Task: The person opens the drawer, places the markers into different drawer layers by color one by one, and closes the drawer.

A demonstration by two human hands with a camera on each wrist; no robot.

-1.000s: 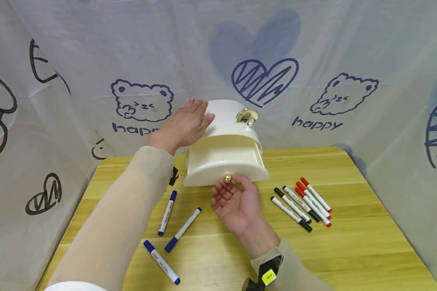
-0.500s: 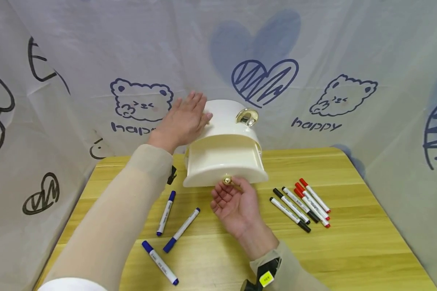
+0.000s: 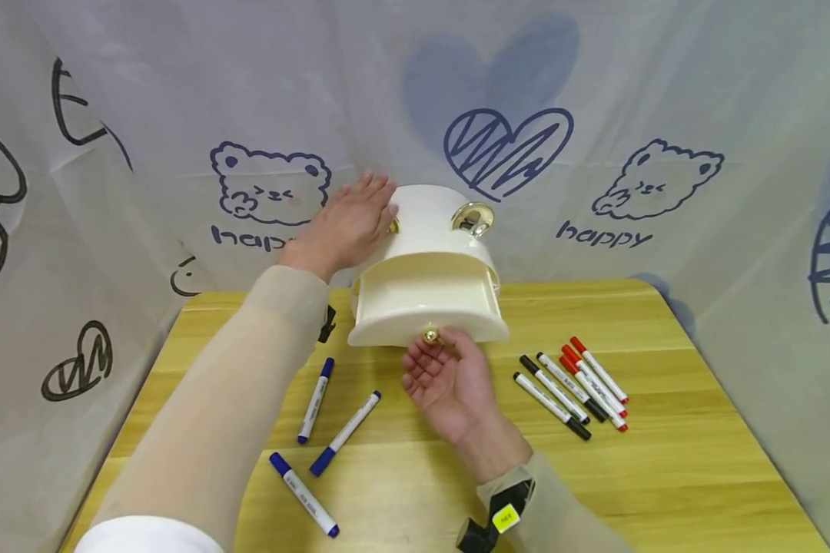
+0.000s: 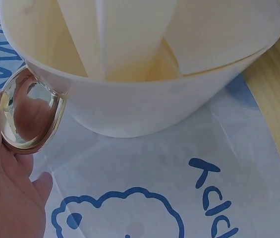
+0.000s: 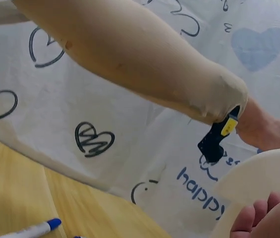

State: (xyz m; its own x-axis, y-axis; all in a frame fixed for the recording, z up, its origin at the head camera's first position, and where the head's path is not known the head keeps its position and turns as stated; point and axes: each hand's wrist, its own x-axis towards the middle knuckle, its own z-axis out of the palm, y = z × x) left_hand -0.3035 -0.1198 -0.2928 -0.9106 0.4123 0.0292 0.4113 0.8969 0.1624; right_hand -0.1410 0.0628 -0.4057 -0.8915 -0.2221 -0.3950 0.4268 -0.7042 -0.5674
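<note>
Storage box: stood just above the centre of the frame at the far edge of the tabletop, white and rounded; the left wrist view showed upright dividers inside its top.
Drawer: jutted from the box's front toward the middle of the frame, its hollow in sight.
Gold knob: sat on the drawer front, near the centre of the frame.
Left hand: lay with straight fingers at the box's upper left, beside the left gold ear, clamped on nothing.
Right hand: palm up below the drawer, thumb and fingertips pinching the knob; the two hands were well apart.
Right gold ear: rose from the box's upper right, with the white cloth behind it.
Blue markers: three lay apart from one another, lower left of centre.
Black markers: three lay slanted, right of centre.
Red markers: three lay close together, just right of the black ones.
Wrist mount: black with a yellow label, strapped over the right sleeve at the bottom of the frame.
</note>
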